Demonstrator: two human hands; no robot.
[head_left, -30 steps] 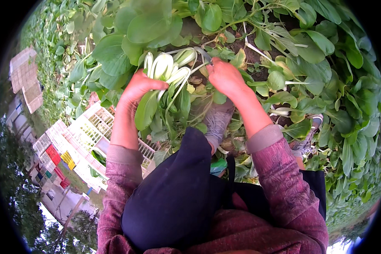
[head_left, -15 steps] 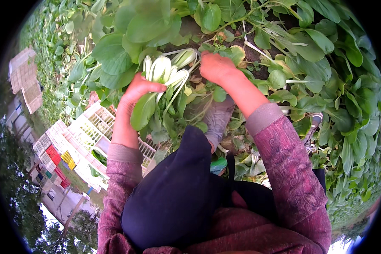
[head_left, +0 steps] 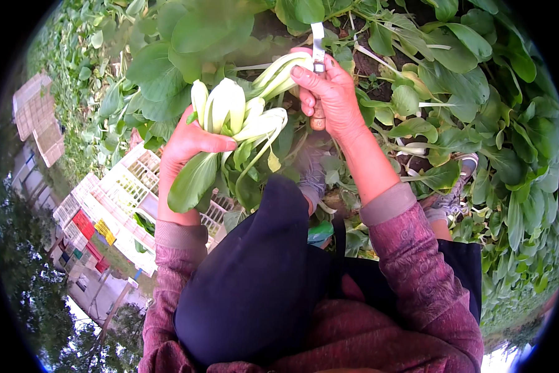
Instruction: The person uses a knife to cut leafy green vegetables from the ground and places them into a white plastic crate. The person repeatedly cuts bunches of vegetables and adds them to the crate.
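Observation:
Several heads of bok choy are bunched in my left hand, pale cut bases upward and green leaves hanging below. My left thumb lies across the stems; the fingers behind are hidden. My right hand is closed round a small knife, its metal blade pointing away from me and its brown wooden handle showing below the fingers. Against my right thumb and fingertips rests the base of another bok choy head, just right of the bunch. Whether the fingertips pinch this head, I cannot tell.
Bok choy plants grow thickly ahead and to the right. White plastic crates stand at the left, with red crates and a yellow crate beyond. A shoe stands among the leaves at the right.
My right hand has turned and lifted from the plants, bringing the knife into sight beside the bok choy. The bunch in my left hand has come up slightly and tilted.

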